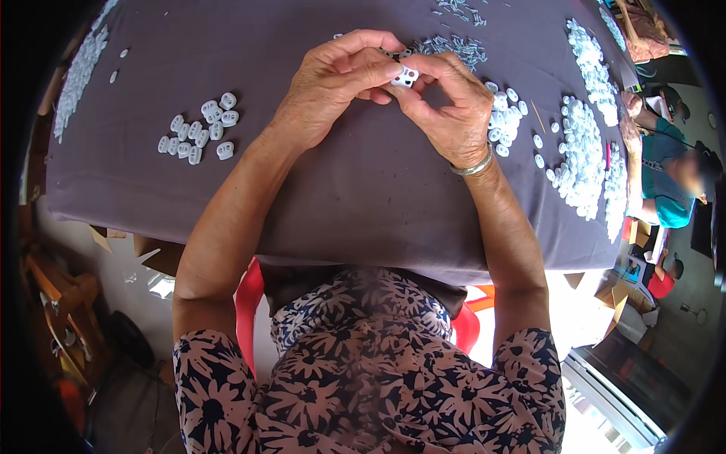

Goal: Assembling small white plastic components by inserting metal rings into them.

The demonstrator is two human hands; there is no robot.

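Your two hands meet over the middle of the far part of the table, above the dark grey cloth (pixel 355 189) that covers it. Your left hand (pixel 333 83) curls in from the left with its fingers bent and closed down on a small white plastic piece with two holes (pixel 406 76), and your right hand (pixel 446 106) pinches the same piece from the other side, thumb and fingertips tight against it, so both hands are narrow and holding that one part between them just above the cloth. A silver bangle (pixel 473 166) sits on your right wrist. To your left, well apart from the hands, a small cluster of white pieces (pixel 198 129) of the same kind lies spread on the cloth. Just beside your right hand, near the wrist, there is a second small heap of white pieces (pixel 503 121), and farther right a long, dense band of white pieces (pixel 582 151) runs down the cloth. Beyond your fingertips a scatter of small pale grey parts (pixel 454 47) lies on the cloth; they are too small to tell their shape. Along the far left edge another strip of white pieces (pixel 79 72) follows the table's rim. At the right edge another person in a teal top (pixel 665 174) sits by the table
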